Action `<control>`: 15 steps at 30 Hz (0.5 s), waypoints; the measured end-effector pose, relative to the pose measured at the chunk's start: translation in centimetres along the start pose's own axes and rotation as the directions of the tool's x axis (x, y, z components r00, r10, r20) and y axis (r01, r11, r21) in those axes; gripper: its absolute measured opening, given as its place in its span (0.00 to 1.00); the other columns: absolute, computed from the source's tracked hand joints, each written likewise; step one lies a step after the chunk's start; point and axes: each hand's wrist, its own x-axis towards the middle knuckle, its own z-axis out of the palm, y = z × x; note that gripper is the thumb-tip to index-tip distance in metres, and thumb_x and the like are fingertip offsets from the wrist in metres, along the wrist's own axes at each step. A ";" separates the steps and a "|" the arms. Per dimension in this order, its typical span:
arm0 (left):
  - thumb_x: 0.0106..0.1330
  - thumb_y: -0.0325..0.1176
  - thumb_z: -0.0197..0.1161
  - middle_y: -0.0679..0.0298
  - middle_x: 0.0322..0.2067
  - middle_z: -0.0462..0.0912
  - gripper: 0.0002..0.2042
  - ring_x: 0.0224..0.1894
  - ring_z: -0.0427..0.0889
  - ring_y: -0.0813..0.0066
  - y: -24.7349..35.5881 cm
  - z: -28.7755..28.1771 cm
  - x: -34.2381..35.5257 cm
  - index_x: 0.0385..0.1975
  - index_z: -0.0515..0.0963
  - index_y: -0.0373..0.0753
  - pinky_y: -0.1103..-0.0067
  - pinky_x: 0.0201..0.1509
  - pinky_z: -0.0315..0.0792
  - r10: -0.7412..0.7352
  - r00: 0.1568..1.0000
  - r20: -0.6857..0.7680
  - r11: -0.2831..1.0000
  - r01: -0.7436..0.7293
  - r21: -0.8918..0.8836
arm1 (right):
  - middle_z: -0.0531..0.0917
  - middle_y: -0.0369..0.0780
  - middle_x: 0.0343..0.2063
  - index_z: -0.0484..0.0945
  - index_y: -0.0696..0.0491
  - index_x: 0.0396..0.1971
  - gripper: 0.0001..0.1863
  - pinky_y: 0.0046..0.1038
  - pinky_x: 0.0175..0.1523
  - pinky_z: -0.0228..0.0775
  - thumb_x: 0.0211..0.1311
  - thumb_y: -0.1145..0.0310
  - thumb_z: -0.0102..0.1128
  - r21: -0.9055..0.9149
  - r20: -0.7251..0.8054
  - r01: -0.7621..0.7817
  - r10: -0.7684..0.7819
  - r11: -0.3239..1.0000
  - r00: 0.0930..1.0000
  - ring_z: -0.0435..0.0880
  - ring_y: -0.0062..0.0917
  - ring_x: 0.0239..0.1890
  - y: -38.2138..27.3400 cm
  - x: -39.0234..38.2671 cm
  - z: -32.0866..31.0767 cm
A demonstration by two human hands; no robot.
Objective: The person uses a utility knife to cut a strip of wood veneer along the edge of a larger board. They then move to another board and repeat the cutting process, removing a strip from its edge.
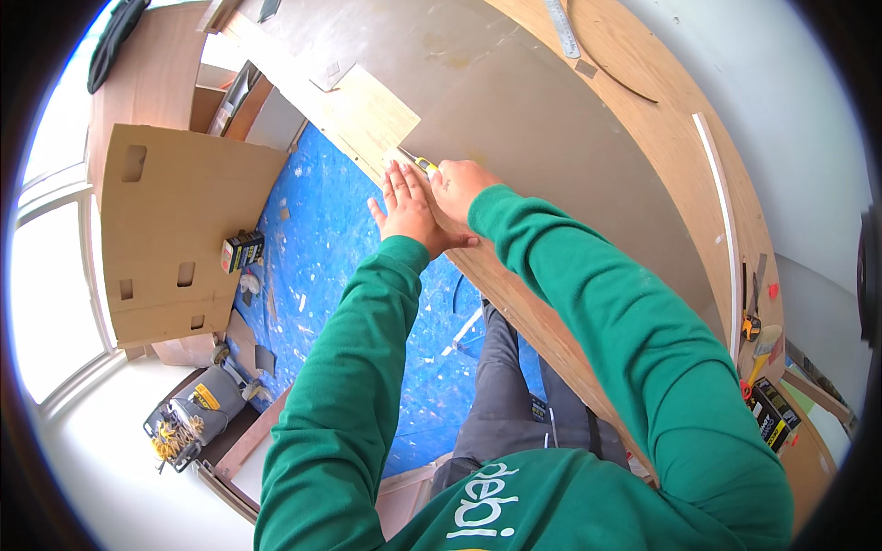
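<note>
My right hand [462,188] is closed around a yellow utility knife [424,164], its tip pointing up and left toward a pale wood sheet [377,108]. Just left of it, my left hand [409,215] lies flat with its fingers stretched out, pressing near the front edge of a wooden strip [514,292]. The fingertips are close to the blade end. Whether the blade touches the wood is too small to tell. That strip borders a broad grey-brown panel [551,138] on the bench.
A metal ruler [561,28] and a thin white strip [721,197] lie on the curved wood border at right, with a brush [764,349] below. Left stand a large cardboard sheet [184,211], a tin [243,252] and a grey machine [207,404]. Blue sheeting [322,230] covers the floor.
</note>
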 end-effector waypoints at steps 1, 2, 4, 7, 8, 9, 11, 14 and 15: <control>0.25 0.69 0.79 0.47 0.75 0.32 0.80 0.78 0.31 0.54 0.0 0.1 0.1 0.73 0.34 0.28 0.48 0.75 0.37 0.008 1.000 -0.003 1.000 -0.008 0.004 | 0.84 0.53 0.40 0.81 0.58 0.39 0.22 0.46 0.49 0.75 0.72 0.57 0.42 -0.009 0.007 0.002 -0.002 1.000 1.000 0.83 0.49 0.43 0.0 0.5 0.3; 0.25 0.69 0.79 0.47 0.75 0.32 0.80 0.78 0.31 0.54 -0.1 0.3 0.2 0.73 0.34 0.29 0.48 0.75 0.37 0.010 1.000 -0.004 1.000 -0.010 0.002 | 0.84 0.54 0.40 0.81 0.59 0.40 0.22 0.46 0.49 0.75 0.72 0.57 0.42 -0.006 0.001 0.002 -0.002 1.000 1.000 0.83 0.49 0.43 -0.1 0.9 0.5; 0.25 0.70 0.78 0.47 0.75 0.32 0.79 0.78 0.31 0.54 -0.2 0.5 0.3 0.73 0.34 0.29 0.47 0.75 0.38 0.013 1.000 -0.009 1.000 -0.013 -0.003 | 0.84 0.54 0.40 0.82 0.59 0.40 0.23 0.45 0.50 0.76 0.72 0.56 0.43 -0.001 -0.011 0.004 -0.004 1.000 1.000 0.83 0.49 0.43 -0.2 1.5 0.9; 0.25 0.70 0.78 0.47 0.75 0.32 0.79 0.78 0.31 0.53 -0.3 0.7 0.4 0.73 0.34 0.30 0.46 0.74 0.37 0.022 1.000 -0.014 1.000 -0.022 0.013 | 0.84 0.55 0.39 0.82 0.59 0.39 0.23 0.46 0.49 0.76 0.71 0.56 0.43 -0.001 -0.007 -0.004 0.004 1.000 1.000 0.83 0.49 0.42 -0.4 1.8 1.1; 0.25 0.70 0.78 0.47 0.75 0.32 0.79 0.78 0.31 0.53 -0.3 0.7 0.4 0.73 0.34 0.31 0.46 0.74 0.38 0.024 1.000 -0.015 1.000 -0.024 0.013 | 0.84 0.55 0.39 0.82 0.59 0.39 0.23 0.46 0.49 0.76 0.71 0.57 0.43 0.001 -0.003 -0.004 0.004 1.000 1.000 0.83 0.49 0.42 -0.5 1.8 1.0; 0.25 0.71 0.78 0.47 0.75 0.32 0.79 0.78 0.31 0.53 -0.3 0.7 0.4 0.73 0.34 0.31 0.46 0.74 0.38 0.027 0.999 -0.017 1.000 -0.027 0.015 | 0.84 0.55 0.39 0.82 0.59 0.39 0.22 0.46 0.49 0.76 0.71 0.57 0.43 0.004 0.001 -0.005 0.005 1.000 1.000 0.83 0.49 0.42 -0.5 1.8 1.0; 0.25 0.71 0.77 0.47 0.75 0.32 0.80 0.78 0.31 0.53 -0.4 0.7 0.4 0.73 0.34 0.31 0.46 0.74 0.38 0.025 1.000 -0.018 1.000 -0.024 0.020 | 0.83 0.55 0.40 0.82 0.59 0.40 0.22 0.46 0.50 0.75 0.71 0.57 0.43 0.007 0.002 0.010 -0.010 1.000 1.000 0.83 0.49 0.43 -0.5 1.9 1.1; 0.24 0.72 0.77 0.47 0.75 0.32 0.80 0.78 0.30 0.53 -0.3 0.9 0.6 0.73 0.34 0.31 0.45 0.74 0.38 0.018 1.000 -0.017 0.999 -0.018 0.029 | 0.83 0.55 0.39 0.81 0.59 0.39 0.21 0.46 0.50 0.74 0.70 0.58 0.44 0.005 -0.014 0.050 -0.050 0.999 0.999 0.82 0.49 0.43 0.0 2.4 1.1; 0.24 0.72 0.77 0.47 0.75 0.32 0.80 0.78 0.30 0.54 -0.3 1.0 0.6 0.73 0.35 0.31 0.45 0.74 0.39 0.017 1.000 -0.016 0.999 -0.016 0.034 | 0.83 0.54 0.37 0.80 0.59 0.37 0.21 0.46 0.49 0.74 0.70 0.57 0.44 0.006 -0.017 0.064 -0.064 0.998 0.998 0.82 0.50 0.42 0.0 2.4 1.1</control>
